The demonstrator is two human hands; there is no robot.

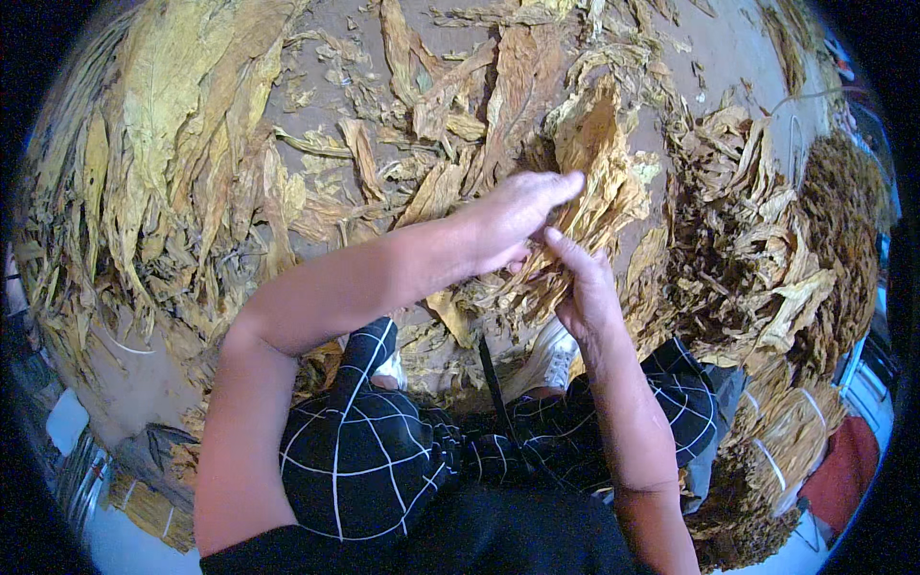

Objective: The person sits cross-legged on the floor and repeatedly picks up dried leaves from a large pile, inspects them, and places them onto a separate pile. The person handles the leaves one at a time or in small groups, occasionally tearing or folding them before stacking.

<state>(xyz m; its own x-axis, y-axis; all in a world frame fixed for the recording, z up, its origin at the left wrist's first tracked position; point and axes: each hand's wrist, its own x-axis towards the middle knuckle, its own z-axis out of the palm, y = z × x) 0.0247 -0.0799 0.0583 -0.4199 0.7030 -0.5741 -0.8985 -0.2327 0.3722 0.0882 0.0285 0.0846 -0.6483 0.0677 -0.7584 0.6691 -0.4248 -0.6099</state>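
Note:
A bunch of crinkled, yellow-brown dried tobacco leaves (600, 158) is between my two hands above the littered floor. My left hand (514, 215) reaches across from the left, its fingers bent over the near side of the bunch. From below, my right hand (588, 287) clasps the lower part, with the thumb pointing up along the leaves. The two hands nearly meet at the bunch's middle. Parts of the fingers are hidden behind the leaves.
Long yellow tobacco leaves (169, 108) are heaped on the left. Loose leaves (431, 187) and scraps are strewn ahead. A curled brown leaf pile (755, 251) lies on the right, with tied leaf bundles (783, 424) nearer me. My white shoe (557, 356) stands among the scraps.

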